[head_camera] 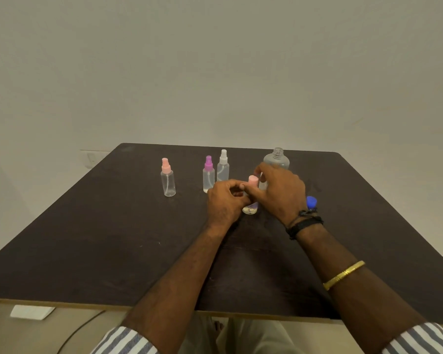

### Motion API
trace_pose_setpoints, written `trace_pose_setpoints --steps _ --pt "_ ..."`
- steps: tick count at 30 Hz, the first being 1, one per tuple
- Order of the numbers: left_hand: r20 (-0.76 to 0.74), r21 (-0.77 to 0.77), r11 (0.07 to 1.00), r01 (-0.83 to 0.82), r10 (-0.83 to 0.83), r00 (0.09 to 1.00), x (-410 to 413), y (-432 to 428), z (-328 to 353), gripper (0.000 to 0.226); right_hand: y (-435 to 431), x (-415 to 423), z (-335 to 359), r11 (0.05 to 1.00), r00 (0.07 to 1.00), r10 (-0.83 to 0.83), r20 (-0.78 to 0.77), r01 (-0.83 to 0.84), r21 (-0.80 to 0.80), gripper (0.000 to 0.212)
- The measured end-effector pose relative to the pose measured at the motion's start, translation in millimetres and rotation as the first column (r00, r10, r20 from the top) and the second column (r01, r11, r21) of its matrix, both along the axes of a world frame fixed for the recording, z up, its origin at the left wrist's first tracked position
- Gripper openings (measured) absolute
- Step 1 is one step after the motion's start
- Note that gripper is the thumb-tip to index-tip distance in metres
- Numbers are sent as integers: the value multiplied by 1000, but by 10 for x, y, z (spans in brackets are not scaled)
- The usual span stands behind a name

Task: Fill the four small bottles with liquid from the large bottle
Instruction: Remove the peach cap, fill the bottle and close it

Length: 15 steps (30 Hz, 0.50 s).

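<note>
A small clear spray bottle with a light pink cap (pixel 251 208) stands on the dark table (pixel 113 238) between my hands. My left hand (pixel 223 203) grips its body. My right hand (pixel 279 192) pinches its pink spray top (pixel 253 181). Behind them stand three more small spray bottles: a pink-topped one (pixel 168 178) at the left, a purple-topped one (pixel 208 175) and a white-topped one (pixel 223 166). The large clear bottle (pixel 276 159) stands uncapped behind my right hand. Its blue cap (pixel 311 202) lies by my right wrist.
The table's far edge runs just behind the bottles, with a plain wall beyond. Its near edge is at my forearms. A white flat object (pixel 31 312) and a cable (pixel 82 328) lie on the floor at the lower left.
</note>
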<state>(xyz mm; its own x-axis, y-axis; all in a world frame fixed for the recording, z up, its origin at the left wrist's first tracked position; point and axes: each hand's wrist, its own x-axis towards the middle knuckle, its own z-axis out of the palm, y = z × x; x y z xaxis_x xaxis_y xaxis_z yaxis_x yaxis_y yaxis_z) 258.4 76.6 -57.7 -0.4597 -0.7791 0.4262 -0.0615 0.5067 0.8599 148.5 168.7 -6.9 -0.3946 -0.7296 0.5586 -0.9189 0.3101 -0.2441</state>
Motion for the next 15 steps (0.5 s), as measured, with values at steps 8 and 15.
trace_pose_setpoints --steps 8,15 --pt "-11 -4 1000 -1 1 1000 -4 -8 -10 32 -24 2 -1 1000 999 27 42 -27 -3 25" --pt "-15 2 1000 6 -6 1000 -17 -29 -28 29 1 55 -31 992 986 101 130 -90 -87 44"
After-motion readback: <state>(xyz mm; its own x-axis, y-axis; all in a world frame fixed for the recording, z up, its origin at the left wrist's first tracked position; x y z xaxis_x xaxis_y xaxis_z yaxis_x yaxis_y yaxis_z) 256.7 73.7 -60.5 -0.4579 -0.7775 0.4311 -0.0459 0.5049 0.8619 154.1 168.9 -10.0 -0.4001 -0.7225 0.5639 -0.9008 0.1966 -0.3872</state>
